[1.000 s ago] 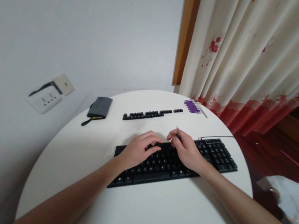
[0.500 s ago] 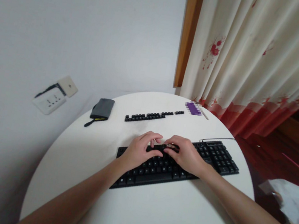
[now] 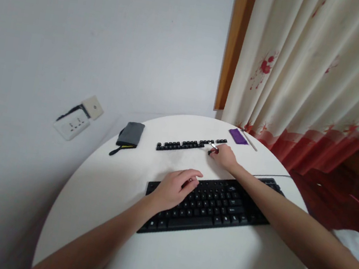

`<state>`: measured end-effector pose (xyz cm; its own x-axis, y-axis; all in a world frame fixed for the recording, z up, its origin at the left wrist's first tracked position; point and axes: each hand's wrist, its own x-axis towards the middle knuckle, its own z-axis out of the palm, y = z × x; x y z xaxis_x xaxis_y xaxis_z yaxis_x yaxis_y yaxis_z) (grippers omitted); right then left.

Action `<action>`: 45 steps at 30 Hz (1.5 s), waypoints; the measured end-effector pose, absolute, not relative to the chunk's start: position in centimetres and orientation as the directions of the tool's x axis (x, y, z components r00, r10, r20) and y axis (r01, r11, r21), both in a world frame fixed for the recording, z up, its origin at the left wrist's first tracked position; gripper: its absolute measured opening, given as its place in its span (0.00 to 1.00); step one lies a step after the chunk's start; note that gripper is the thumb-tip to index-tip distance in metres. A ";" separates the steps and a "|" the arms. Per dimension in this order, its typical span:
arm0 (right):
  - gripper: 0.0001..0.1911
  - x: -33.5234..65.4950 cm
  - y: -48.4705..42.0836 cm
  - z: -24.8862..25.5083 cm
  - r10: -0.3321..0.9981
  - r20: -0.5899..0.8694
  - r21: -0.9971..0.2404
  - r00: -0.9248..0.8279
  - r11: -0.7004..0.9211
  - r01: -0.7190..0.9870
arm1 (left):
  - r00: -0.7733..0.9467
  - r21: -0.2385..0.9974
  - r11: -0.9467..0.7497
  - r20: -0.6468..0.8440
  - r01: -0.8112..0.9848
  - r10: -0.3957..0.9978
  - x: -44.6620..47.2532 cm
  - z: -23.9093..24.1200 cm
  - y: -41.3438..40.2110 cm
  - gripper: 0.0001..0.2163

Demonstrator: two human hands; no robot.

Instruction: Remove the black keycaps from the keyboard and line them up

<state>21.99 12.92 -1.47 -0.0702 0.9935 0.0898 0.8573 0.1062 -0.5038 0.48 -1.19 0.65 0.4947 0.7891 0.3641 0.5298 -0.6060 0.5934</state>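
Right fingers (image 3: 219, 156) hold a slim tool (image 3: 213, 146) pointing leftward and away.

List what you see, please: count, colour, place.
wall: one, white, left
wall plates: two, whitish, left
curtain: one, cream and red, right
plank: one, brown, beside curtain
floor: one, reddish, right
table: one, white, central
pouch: one, grey, table's left
keyboard: one, black, central
cable: one, dark, behind keyboard
keycaps: many, black, beyond keyboard
flat item: one, purple, table's right
stick: one, pale, beside that
unclear object: one, white, right edge
tool: one, silvery, in right hand
left hand: one, bare, over keyboard
right hand: one, bare, beyond keyboard
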 end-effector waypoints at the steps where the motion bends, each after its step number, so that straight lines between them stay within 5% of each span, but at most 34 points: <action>1: 0.10 21.8 13.1 -1.6 0.994 0.092 -0.501 -0.063 0.101 0.860 | 0.502 0.582 -0.608 0.358 0.539 0.787 0.5 0.6 -1.2 0.11; 45: 0.10 18.8 15.2 -1.6 0.989 0.063 -0.511 0.131 -0.081 0.856 | 0.615 0.538 -0.662 0.301 0.521 0.729 0.8 0.9 -1.3 0.13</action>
